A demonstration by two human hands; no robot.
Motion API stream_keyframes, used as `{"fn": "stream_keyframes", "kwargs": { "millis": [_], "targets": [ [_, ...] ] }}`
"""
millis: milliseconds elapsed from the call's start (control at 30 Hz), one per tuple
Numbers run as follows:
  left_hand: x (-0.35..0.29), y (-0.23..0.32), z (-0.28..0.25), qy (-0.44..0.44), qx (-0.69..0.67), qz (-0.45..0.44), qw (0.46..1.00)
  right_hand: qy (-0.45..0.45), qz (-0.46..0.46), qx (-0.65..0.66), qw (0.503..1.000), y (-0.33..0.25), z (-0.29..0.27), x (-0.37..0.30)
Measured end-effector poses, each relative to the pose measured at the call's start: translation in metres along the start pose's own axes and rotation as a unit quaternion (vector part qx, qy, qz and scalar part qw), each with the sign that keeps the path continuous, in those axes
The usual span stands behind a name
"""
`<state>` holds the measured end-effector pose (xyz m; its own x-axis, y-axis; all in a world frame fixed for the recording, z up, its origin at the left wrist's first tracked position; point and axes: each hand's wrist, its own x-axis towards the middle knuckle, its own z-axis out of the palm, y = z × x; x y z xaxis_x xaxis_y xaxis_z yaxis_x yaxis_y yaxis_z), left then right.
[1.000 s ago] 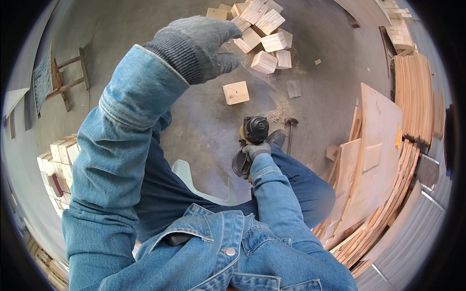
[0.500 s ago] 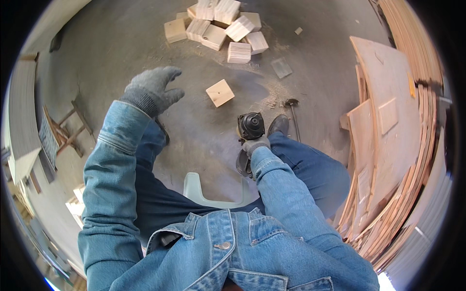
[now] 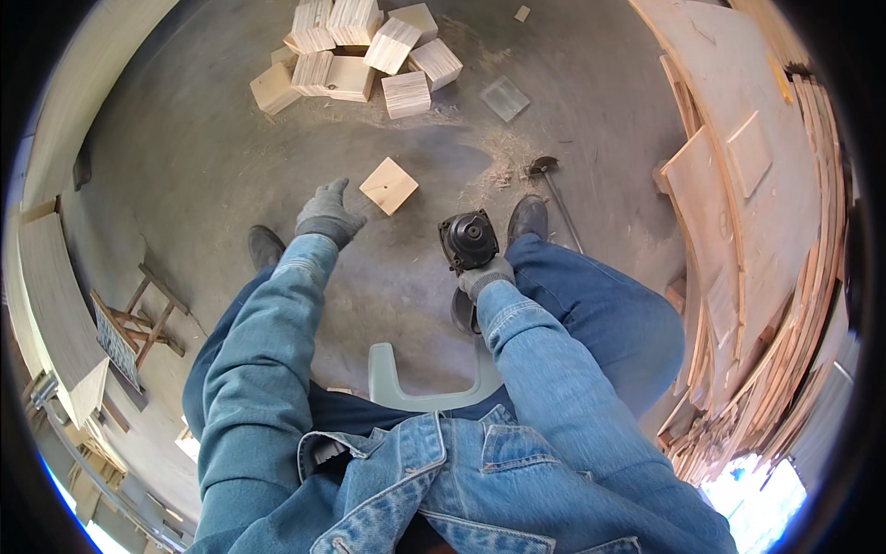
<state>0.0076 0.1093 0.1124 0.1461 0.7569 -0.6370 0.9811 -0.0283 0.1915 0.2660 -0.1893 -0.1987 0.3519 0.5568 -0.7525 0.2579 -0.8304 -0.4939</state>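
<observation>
My left hand (image 3: 329, 214), in a grey glove, is open with fingers reaching forward, just left of a square wooden block (image 3: 389, 186) on the concrete floor. It does not touch the block. My right hand (image 3: 486, 275), also gloved, is closed around the handle of a black power tool that looks like a nail gun (image 3: 469, 241). The tool's round bolted cap faces up, above the floor between my feet. Part of its lower body is hidden by my hand and sleeve.
Stacked wooden blocks (image 3: 406, 95) sit ahead. A clear flat piece (image 3: 505, 99), scattered shavings (image 3: 503, 164) and a hammer-like tool (image 3: 559, 198) lie to their right. Plywood sheets (image 3: 775, 203) lean at right. A small wooden frame (image 3: 148, 314) stands at left. A pale green plastic piece (image 3: 383, 374) shows below me.
My left hand has moved right and forward, closer to the single block. The view has shifted, while my right hand keeps its hold on the tool.
</observation>
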Motion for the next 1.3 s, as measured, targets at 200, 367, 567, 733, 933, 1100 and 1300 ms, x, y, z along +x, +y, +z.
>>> {"fn": "stream_keyframes", "kwargs": {
  "millis": [200, 367, 567, 733, 933, 1100, 1300],
  "targets": [
    [0.026, 0.007, 0.057, 0.057, -0.017, -0.05, 0.997, -0.163, 0.097, -0.133, 0.973, -0.111, -0.032, -0.082],
    [0.05, 0.019, 0.094, 0.069, 0.005, 0.024, 0.997, -0.21, 0.074, -0.339, 0.914, -0.193, -0.079, -0.125],
    [0.065, 0.016, 0.102, 0.064, 0.06, 0.046, 0.995, -0.172, 0.157, -0.159, 0.96, -0.165, -0.081, -0.107],
    [0.048, 0.015, 0.059, -0.008, 0.033, 0.001, 0.999, -0.055, 0.215, 0.38, 0.898, -0.143, -0.06, -0.097],
    [0.027, -0.048, -0.022, 0.007, 0.031, -0.047, 0.998, -0.105, 0.21, 0.083, 0.968, -0.194, -0.073, -0.117],
    [-0.019, -0.132, -0.127, 0.132, 0.036, -0.068, 0.988, -0.121, 0.181, -0.124, 0.968, -0.224, -0.08, -0.137],
    [-0.142, -0.227, -0.195, 0.238, 0.065, -0.186, 0.951, -0.078, 0.148, -0.026, 0.985, -0.231, -0.081, -0.153]
  ]
}}
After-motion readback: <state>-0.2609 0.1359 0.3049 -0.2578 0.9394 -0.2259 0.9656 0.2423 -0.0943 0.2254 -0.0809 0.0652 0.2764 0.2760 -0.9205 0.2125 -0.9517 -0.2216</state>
